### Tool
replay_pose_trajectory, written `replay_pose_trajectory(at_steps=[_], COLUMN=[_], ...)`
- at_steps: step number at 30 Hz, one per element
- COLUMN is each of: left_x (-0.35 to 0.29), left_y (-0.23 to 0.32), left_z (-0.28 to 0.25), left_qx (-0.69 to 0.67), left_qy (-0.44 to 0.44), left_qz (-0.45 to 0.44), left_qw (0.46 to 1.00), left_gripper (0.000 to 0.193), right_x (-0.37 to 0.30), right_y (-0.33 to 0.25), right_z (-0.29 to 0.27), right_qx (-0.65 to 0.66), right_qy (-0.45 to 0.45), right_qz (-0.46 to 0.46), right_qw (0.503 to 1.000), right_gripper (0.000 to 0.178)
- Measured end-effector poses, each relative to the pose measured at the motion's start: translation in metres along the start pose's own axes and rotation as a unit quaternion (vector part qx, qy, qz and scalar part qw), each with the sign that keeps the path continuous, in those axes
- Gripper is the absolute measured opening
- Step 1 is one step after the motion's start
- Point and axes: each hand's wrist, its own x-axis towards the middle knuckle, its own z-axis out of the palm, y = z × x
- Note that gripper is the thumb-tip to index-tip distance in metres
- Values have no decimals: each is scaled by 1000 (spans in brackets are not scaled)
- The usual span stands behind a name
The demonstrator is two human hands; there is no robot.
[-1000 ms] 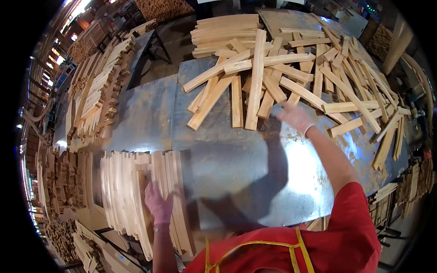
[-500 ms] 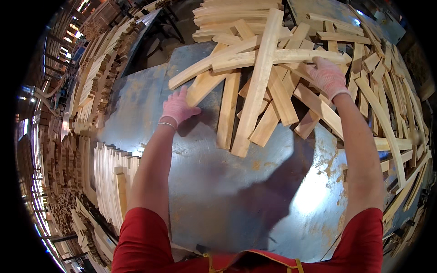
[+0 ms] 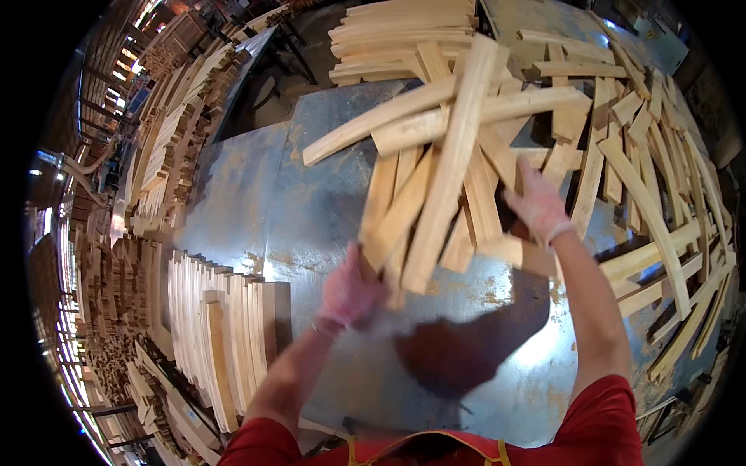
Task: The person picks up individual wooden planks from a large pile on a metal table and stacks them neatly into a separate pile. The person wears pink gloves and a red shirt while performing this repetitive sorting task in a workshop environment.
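Where wooden slats [image 3: 447, 175] cross between the left hand [image 3: 352, 290] and the right hand [image 3: 539, 205], I cannot tell either blurred grip.

Wooden slats [image 3: 454, 167] are looking smooth and matt. The metal tabletop [image 3: 311, 213] is gleaming glossily in patches. Cloth gloves [image 3: 542, 208] are looking matt.

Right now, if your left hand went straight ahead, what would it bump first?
Probably the tan, flat wooden board just at the pink-gloved left hand; blur leaves depth and contact unclear.
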Motion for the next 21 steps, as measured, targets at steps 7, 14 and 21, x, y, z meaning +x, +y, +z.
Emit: replay_pose_trajectory(at_steps=[7, 14, 21], left_x=[-209, -279, -323], left_y=[-7, -69, -191], left_z=[76, 48, -33], left_qx=[-84, -1, 36], left_qy=[-104, -308, 12], left_qz=[-98, 154, 205], left_qw=[986, 939, 978], left_gripper=[79, 83, 80], right_x=[-235, -353, -515], right_y=[27, -48, -328], right_z=[34, -61, -233], right_qx=[-83, -221, 153], right_qy=[-37, -118, 205], right_qz=[52, 103, -367], right_qw=[995, 962, 895], right_gripper=[87, 68, 73])
